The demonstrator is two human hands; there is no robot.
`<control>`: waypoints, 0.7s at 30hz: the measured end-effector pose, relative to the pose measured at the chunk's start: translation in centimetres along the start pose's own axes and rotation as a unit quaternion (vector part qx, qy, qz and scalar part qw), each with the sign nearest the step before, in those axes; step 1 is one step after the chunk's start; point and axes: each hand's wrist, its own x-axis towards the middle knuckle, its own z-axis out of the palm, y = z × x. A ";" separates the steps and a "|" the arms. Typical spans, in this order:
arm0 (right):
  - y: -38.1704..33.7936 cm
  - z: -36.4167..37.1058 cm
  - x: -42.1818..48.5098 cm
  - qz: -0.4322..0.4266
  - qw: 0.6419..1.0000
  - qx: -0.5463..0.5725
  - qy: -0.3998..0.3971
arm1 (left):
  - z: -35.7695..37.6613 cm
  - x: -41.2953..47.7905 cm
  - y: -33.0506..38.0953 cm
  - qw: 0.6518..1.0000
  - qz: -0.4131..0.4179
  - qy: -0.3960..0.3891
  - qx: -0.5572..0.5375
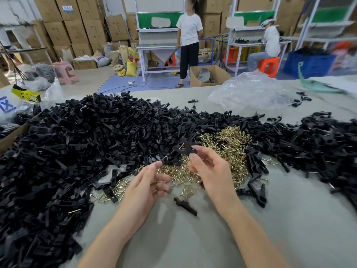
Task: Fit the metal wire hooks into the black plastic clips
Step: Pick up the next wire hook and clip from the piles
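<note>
The right hand (206, 171) clamps thumb and forefinger on a black plastic clip (185, 149). The fingers of the left hand (148, 182) pinch its lower end above the metal wire hooks (228, 144).

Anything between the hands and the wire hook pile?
Nothing visible. The hook pile lies uncovered on the table just beyond the left hand and right hand; both pinch black clip parts over it.

Wire hooks (228, 146) lie on the tabletop (193, 238) between the left clip pile (77, 136) and the right clip pile (318, 140). A bag (249, 91) sits behind them.
</note>
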 end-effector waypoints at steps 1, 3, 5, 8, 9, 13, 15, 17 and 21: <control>-0.9 -1.3 0.6 -0.001 0.998 0.045 0.037 | -0.1 0.1 0.0 1.000 -0.004 -0.001 -0.005; -3.0 -4.9 2.6 -0.018 0.979 0.166 0.116 | -0.3 0.1 -0.1 1.000 -0.007 -0.011 -0.011; -5.3 -8.8 5.1 -0.025 0.940 0.278 0.197 | -0.5 0.1 -0.3 1.000 -0.010 -0.014 -0.009; -7.0 -11.9 6.8 0.032 0.899 0.364 0.239 | -0.2 0.1 -0.5 1.000 -0.011 0.006 -0.009; -6.8 -11.9 6.7 0.065 0.889 0.392 0.228 | 0.0 0.0 -0.4 1.000 -0.003 0.018 -0.007; -4.5 -7.4 3.9 0.161 0.881 0.437 0.082 | -0.9 -0.3 -0.8 0.936 0.184 0.094 0.285; -3.2 -3.7 2.8 0.183 0.902 0.390 0.033 | -1.3 -0.4 -0.8 0.859 0.243 0.117 0.436; -2.0 -0.2 2.3 0.177 0.929 0.326 0.005 | -1.9 0.0 -0.8 0.792 0.251 0.145 0.537; 0.4 4.0 2.0 0.103 0.985 0.136 -0.021 | -3.2 1.1 -0.1 0.713 0.142 0.177 0.664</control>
